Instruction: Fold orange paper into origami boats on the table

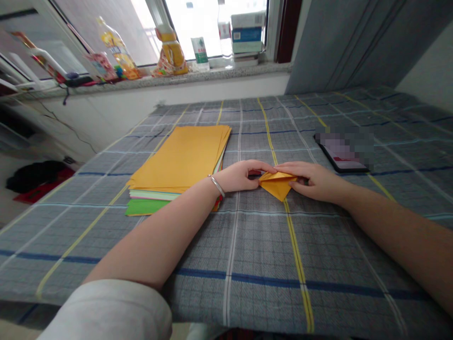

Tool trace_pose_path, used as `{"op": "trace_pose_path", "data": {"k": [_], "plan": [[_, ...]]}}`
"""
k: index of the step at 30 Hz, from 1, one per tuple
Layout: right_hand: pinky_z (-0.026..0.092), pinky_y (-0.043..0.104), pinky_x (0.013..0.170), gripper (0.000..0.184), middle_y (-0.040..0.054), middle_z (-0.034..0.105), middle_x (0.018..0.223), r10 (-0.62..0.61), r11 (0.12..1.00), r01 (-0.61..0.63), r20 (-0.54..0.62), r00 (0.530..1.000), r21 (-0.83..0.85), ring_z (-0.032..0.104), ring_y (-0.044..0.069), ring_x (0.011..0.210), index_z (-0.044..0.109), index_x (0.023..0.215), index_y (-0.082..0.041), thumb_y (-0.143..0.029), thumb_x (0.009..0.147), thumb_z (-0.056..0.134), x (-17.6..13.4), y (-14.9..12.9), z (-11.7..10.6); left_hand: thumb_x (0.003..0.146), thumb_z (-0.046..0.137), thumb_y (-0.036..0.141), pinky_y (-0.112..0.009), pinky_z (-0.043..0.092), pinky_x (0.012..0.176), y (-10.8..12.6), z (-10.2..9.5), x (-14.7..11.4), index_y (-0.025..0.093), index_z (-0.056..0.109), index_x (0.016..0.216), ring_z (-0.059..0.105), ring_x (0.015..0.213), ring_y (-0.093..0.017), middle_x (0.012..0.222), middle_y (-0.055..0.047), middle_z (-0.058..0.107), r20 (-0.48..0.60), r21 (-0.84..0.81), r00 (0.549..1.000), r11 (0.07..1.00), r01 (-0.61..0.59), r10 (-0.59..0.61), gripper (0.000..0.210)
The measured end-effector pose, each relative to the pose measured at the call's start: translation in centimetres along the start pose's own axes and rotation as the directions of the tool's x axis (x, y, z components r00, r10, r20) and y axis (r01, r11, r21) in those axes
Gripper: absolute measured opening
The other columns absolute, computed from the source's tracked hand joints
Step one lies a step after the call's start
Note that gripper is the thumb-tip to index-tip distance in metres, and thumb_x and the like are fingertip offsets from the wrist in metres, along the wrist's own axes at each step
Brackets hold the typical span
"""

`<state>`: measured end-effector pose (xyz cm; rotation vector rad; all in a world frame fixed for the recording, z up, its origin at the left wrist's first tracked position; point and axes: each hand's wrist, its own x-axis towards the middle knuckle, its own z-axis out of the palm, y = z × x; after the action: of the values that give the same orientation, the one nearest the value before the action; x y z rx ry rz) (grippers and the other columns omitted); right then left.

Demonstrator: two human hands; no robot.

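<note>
A small piece of folded orange paper (pixel 279 186) lies between my hands on the checked cloth, its point toward me and a raised flap along its upper part. My left hand (pixel 246 175), with a silver bangle at the wrist, pinches its left corner between thumb and fingers. On the other side my right hand (pixel 306 179) grips the right corner, thumb below and fingers over the top edge. The fingertips of both hands meet at the paper's far edge. Just left of my left hand sits a stack of coloured paper (pixel 184 156), orange on top with green and white sheets beneath.
A dark-edged phone (pixel 341 153) lies on the tablecloth (pixel 198 293) beyond my right hand. Along the windowsill (pixel 141 84) stand a yellow-labelled bottle (pixel 118 47), an orange-yellow container (pixel 173 49), a white-green packet (pixel 200 52) and stacked boxes (pixel 247 33). A grey curtain (pixel 347 42) hangs at right.
</note>
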<state>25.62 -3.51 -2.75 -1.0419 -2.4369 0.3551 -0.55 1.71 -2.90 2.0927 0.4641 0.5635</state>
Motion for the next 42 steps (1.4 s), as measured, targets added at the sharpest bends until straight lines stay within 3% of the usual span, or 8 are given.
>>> {"op": "trace_pose_path", "data": {"k": [7,12,16,20,29,34,39,42], "plan": [[0.049,0.042,0.109,0.050,0.0075,0.065,0.141,-0.029,1.000,0.029,0.074,0.997,-0.008,0.061,0.024,0.128,0.064,0.139,-0.021,-0.027,0.091,0.052,-0.3,0.2,-0.6,0.080,0.057,0.000,-0.040,0.044,0.116,0.1,-0.3,-0.1,0.016,0.068,0.115,0.061,0.128,-0.017,0.135,-0.011,0.066,0.048,-0.029,0.998,0.998,0.051,-0.049,0.040],[0.046,0.046,0.113,0.045,0.0055,0.063,0.142,-0.050,0.997,0.039,0.145,0.988,0.073,0.059,0.023,0.131,0.067,0.135,-0.022,-0.037,0.099,0.045,-0.1,0.3,-0.8,0.092,0.057,0.014,-0.038,0.048,0.110,0.7,-0.1,0.2,0.016,0.071,0.103,0.065,0.118,-0.015,0.125,-0.009,0.070,0.024,0.139,0.998,0.989,0.053,-0.057,0.018],[0.047,0.046,0.112,0.042,0.0045,0.066,0.137,0.031,0.998,-0.039,0.143,0.989,0.051,0.062,0.023,0.127,0.073,0.125,-0.024,-0.040,0.100,0.043,0.1,0.1,-0.2,0.093,0.062,0.018,-0.037,0.050,0.105,0.4,0.4,0.4,0.016,0.071,0.094,0.067,0.108,-0.015,0.113,-0.008,0.074,0.003,0.274,1.000,0.961,-0.022,0.022,0.010],[0.049,0.044,0.110,0.040,0.0028,0.066,0.138,0.085,0.996,-0.085,0.116,0.990,-0.001,0.064,0.025,0.125,0.074,0.126,-0.026,-0.042,0.093,0.057,0.2,-0.4,0.3,0.091,0.063,0.015,-0.036,0.052,0.101,0.1,0.8,0.4,0.016,0.069,0.087,0.067,0.102,-0.016,0.106,-0.008,0.074,0.000,0.328,0.996,0.941,-0.089,0.094,0.007],[0.045,0.046,0.114,0.067,0.0061,0.056,0.149,0.172,0.975,-0.149,0.134,0.976,-0.162,0.055,0.028,0.135,0.058,0.146,-0.021,-0.055,0.088,0.061,0.0,-1.1,0.6,0.090,0.062,0.018,-0.039,0.051,0.101,1.0,2.0,0.2,0.014,0.063,0.108,0.061,0.108,-0.021,0.112,-0.011,0.065,-0.051,0.557,0.996,0.830,-0.037,0.078,0.018],[0.044,0.049,0.114,0.064,0.0078,0.050,0.155,0.139,0.971,-0.106,0.151,0.979,-0.212,0.053,0.029,0.138,0.051,0.151,-0.020,-0.054,0.097,0.047,-0.2,-1.4,0.6,0.093,0.058,0.026,-0.041,0.049,0.104,1.2,2.8,0.2,0.014,0.060,0.108,0.060,0.110,-0.023,0.114,-0.011,0.064,-0.146,0.656,0.989,0.750,0.087,0.013,0.018],[0.041,0.048,0.116,0.059,0.0121,0.051,0.154,0.140,0.982,-0.121,0.127,0.982,-0.145,0.049,0.027,0.141,0.054,0.148,-0.016,-0.046,0.103,0.030,0.0,-1.2,0.8,0.102,0.045,0.040,-0.045,0.045,0.107,2.4,3.2,0.3,0.012,0.063,0.117,0.061,0.111,-0.026,0.114,-0.013,0.068,-0.216,0.744,0.967,0.619,0.253,-0.137,0.036],[0.044,0.050,0.113,0.059,0.0119,0.058,0.148,0.138,0.981,-0.123,0.100,0.985,-0.148,0.055,0.029,0.134,0.056,0.146,-0.017,-0.049,0.103,0.031,0.2,-1.6,1.1,0.104,0.041,0.045,-0.044,0.041,0.111,2.8,3.3,0.2,0.013,0.057,0.135,0.057,0.120,-0.027,0.129,-0.013,0.064,-0.172,0.761,0.974,0.608,0.226,-0.147,0.047]]}}
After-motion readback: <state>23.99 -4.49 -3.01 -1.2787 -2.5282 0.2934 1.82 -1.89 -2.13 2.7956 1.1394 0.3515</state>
